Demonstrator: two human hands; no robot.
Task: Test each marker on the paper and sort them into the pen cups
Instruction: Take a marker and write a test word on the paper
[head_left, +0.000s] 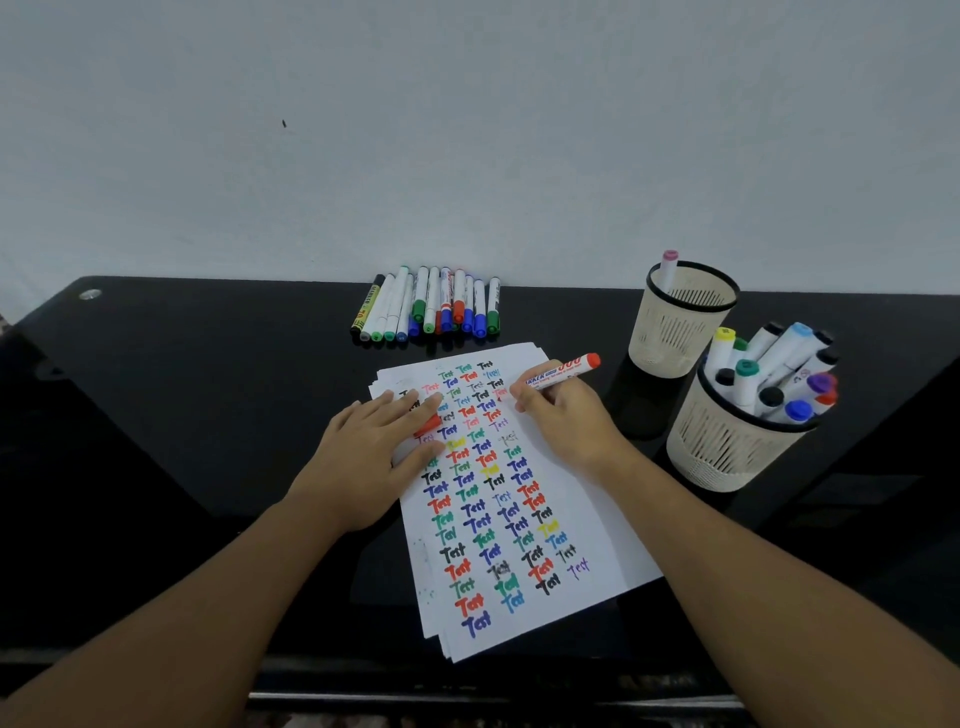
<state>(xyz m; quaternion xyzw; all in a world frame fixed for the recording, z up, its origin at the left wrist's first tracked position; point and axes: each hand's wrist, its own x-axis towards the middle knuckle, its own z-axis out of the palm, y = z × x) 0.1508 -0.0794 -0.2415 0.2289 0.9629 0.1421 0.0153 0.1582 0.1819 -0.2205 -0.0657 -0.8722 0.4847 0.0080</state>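
Nearby, loose markers behind paper, two cups rightward.

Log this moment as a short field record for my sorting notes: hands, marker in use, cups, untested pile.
right hand: grips red marker, tip on paper
left hand: flat on paper, red cap under fingers
far cup: one pink-capped marker
near cup: many markers
untested pile: lies beyond the paper, by the wall
table: black
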